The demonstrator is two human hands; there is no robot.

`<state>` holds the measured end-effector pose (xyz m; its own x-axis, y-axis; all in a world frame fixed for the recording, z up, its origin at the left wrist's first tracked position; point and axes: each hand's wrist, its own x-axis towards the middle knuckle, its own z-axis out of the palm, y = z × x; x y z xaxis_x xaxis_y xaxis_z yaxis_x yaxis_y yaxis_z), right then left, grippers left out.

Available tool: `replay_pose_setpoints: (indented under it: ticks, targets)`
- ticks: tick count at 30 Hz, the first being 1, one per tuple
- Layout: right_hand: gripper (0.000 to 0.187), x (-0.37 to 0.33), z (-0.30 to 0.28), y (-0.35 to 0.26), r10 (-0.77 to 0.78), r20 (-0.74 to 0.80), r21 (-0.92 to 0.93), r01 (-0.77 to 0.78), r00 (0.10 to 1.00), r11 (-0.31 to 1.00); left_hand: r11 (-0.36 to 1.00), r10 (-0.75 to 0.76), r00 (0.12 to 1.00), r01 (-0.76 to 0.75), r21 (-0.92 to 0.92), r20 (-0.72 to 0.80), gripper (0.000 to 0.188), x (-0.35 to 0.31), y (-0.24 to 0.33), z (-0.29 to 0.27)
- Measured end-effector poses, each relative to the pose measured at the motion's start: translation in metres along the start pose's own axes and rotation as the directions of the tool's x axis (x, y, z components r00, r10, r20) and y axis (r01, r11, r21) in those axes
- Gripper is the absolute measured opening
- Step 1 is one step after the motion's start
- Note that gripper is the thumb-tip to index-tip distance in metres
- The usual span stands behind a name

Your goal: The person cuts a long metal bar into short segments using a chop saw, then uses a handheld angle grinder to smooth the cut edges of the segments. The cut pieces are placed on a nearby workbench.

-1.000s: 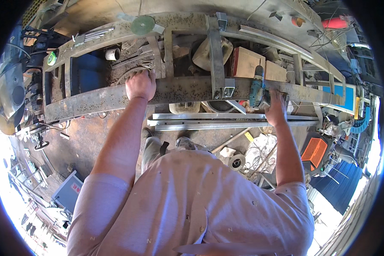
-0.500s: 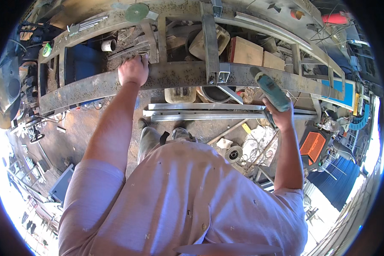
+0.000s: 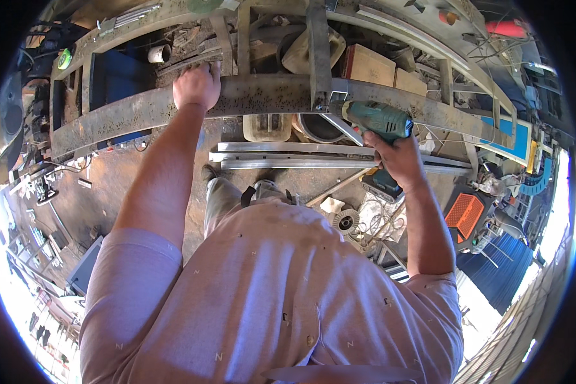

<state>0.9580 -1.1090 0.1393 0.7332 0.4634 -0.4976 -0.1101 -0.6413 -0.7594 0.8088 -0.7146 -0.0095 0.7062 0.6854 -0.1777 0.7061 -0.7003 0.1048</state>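
My right hand [image 3: 397, 157] is wrapped round the grip of a green cordless drill [image 3: 384, 120]. The drill lies level, its front end pointing left, and its battery shows below my hand. Close to that front end is the open end of a short square metal tube [image 3: 340, 88], set against the crossbar [image 3: 318, 54]. Whether the drill touches the tube I cannot tell. My left hand [image 3: 197, 86] is closed over the near beam of a rusty metal frame [image 3: 256, 95], with the fingertips hidden behind it.
Long bright metal profiles [image 3: 288, 164] lie low between me and the frame. Inside the frame are cardboard boxes [image 3: 369, 64], a plastic canister [image 3: 301, 54] and a white cup [image 3: 159, 54]. An orange-and-black case [image 3: 465, 215] stands at right, and a fan-like wheel [image 3: 346, 221] lies on the floor.
The drill has turned from pointing up and away to pointing left, and has come down beside the square tube. My left hand stays on the beam. The view has shifted slightly.
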Motion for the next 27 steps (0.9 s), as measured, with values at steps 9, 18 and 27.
replay_pose_setpoints:
  ticks: [9,18,27]
  targets:
    - [0.026,0.01,0.0,-0.001,0.049,0.024,-0.068,-0.048,0.999,0.997,0.999,0.015,1.0,-0.016,-0.043,-0.011,0.058,-0.001,0.0,-0.002]
    - [0.031,0.015,-0.003,-0.001,0.01,0.053,-0.194,0.0,0.999,0.981,1.0,0.01,1.0,-0.01,0.001,-0.002,0.06,0.0,0.0,-0.001]
    - [0.035,0.039,-0.007,-0.025,-0.132,0.163,-0.384,0.186,0.978,0.905,1.0,-0.004,1.0,0.004,0.005,0.019,0.061,0.0,0.002,-0.003]
